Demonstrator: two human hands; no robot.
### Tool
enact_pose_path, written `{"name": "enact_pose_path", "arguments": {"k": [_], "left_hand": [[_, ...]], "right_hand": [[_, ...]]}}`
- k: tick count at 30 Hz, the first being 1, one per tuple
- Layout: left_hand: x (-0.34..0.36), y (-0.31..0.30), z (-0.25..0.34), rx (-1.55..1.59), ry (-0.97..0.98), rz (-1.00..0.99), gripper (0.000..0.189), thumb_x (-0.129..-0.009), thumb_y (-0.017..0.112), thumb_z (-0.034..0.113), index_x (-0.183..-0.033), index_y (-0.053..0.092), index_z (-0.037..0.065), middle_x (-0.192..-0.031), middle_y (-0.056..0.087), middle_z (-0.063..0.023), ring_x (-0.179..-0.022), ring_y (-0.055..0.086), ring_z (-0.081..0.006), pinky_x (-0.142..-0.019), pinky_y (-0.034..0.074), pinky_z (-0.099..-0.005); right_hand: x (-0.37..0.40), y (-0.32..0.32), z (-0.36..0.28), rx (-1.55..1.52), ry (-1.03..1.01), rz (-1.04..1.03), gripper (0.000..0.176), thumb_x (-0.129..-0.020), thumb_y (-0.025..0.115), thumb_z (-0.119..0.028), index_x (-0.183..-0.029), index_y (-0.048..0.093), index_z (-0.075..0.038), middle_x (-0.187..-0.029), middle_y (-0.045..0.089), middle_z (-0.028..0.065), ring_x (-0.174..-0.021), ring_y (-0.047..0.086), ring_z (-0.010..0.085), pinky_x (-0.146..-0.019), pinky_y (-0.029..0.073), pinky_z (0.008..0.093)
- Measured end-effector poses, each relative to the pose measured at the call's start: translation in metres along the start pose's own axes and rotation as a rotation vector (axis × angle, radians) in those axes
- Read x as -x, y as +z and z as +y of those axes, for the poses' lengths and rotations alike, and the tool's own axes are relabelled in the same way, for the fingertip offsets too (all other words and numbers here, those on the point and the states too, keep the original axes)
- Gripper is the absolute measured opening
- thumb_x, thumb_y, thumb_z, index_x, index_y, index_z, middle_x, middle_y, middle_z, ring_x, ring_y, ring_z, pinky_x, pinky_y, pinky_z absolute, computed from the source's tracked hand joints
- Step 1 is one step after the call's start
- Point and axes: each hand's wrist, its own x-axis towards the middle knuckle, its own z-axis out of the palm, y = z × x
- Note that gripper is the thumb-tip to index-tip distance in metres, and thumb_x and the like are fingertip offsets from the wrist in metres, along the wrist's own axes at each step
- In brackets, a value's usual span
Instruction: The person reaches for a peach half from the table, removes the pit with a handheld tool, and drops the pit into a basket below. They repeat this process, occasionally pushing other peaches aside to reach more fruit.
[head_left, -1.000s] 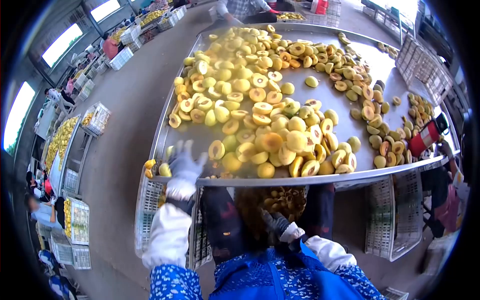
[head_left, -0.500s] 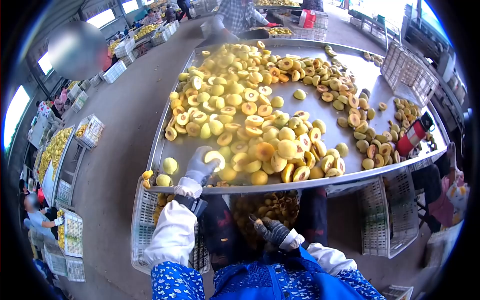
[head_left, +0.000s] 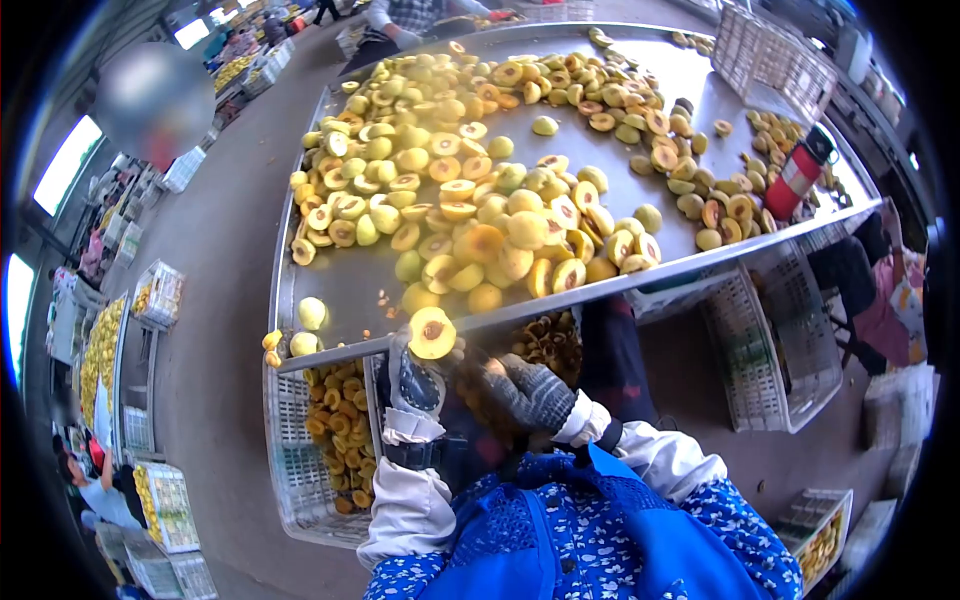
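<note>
My left hand (head_left: 415,378), in a grey glove, holds a halved yellow fruit (head_left: 432,333) at the near edge of the metal table (head_left: 350,290), its cut face with the brown centre turned up. Just right of it, my right hand (head_left: 530,392) is in a dark grey glove with its fingers bent; they are blurred, and I cannot make out what is in them. Many halved fruits (head_left: 480,240) lie heaped on the table. Under the table edge, between my legs, more fruit pieces (head_left: 550,345) show.
A red bottle (head_left: 798,175) stands on the table's right, near a white crate (head_left: 770,62). Below the table are a crate of fruit halves (head_left: 340,430) at left and another crate (head_left: 750,350) at right. A co-worker (head_left: 405,20) is across the table.
My left hand has drawn back from the pile to the table edge with a fruit half. My right hand has come up closer to it. The view has shifted.
</note>
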Motion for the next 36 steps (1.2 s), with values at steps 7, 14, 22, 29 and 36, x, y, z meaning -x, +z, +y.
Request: {"name": "enact_pose_path", "arguments": {"k": [7, 14, 22, 29, 36], "left_hand": [[-0.004, -0.021, -0.053, -0.830, 0.492, -0.086, 0.050, -0.097, 0.037, 0.041, -0.106, 0.053, -0.005, -0.090, 0.065, -0.0170, -0.077, 0.064, -0.0247, -0.075, 0.053, -0.0317], [0.008, 0.006, -0.059, -0.004, -0.087, -0.132, 0.041, -0.093, 0.046, 0.042, -0.105, 0.056, 0.003, -0.099, 0.063, -0.0123, -0.089, 0.062, -0.0242, -0.079, 0.052, -0.0348], [0.013, 0.034, -0.069, -0.004, 0.034, 0.158, 0.034, -0.092, 0.045, 0.040, -0.097, 0.050, 0.007, -0.086, 0.060, -0.0126, -0.071, 0.061, -0.0271, -0.060, 0.052, -0.0378], [0.010, 0.034, -0.076, -0.168, 0.134, 0.227, 0.036, -0.094, 0.040, 0.037, -0.094, 0.050, 0.003, -0.079, 0.059, -0.0127, -0.066, 0.060, -0.0236, -0.058, 0.051, -0.0319], [0.005, 0.029, -0.081, -0.193, 0.134, 0.219, 0.043, -0.092, 0.044, 0.050, -0.094, 0.054, 0.007, -0.076, 0.062, -0.0131, -0.060, 0.060, -0.0260, -0.053, 0.052, -0.0370]], "right_hand": [[0.001, 0.001, 0.004, 0.115, -0.080, 0.080, 0.032, -0.096, 0.043, -0.035, -0.098, 0.052, -0.005, -0.072, 0.061, 0.0213, -0.069, 0.059, 0.0413, -0.061, 0.045, 0.0487], [0.004, 0.009, 0.028, 0.279, -0.089, 0.138, 0.034, -0.096, 0.040, -0.032, -0.115, 0.048, -0.004, -0.086, 0.059, 0.0267, -0.075, 0.058, 0.0430, -0.062, 0.044, 0.0518], [0.007, 0.008, 0.005, 0.239, 0.199, 0.059, 0.044, -0.096, 0.035, -0.038, -0.118, 0.044, -0.001, -0.087, 0.058, 0.0280, -0.068, 0.058, 0.0434, -0.061, 0.044, 0.0530], [0.007, 0.007, 0.015, 0.305, 0.151, 0.017, 0.042, -0.095, 0.035, -0.038, -0.108, 0.047, 0.000, -0.076, 0.060, 0.0267, -0.068, 0.058, 0.0446, -0.059, 0.043, 0.0536], [0.003, 0.008, 0.037, -0.009, -0.009, 0.020, 0.044, -0.096, 0.036, -0.041, -0.107, 0.048, -0.001, -0.079, 0.062, 0.0274, -0.072, 0.058, 0.0462, -0.065, 0.045, 0.0519]]}}
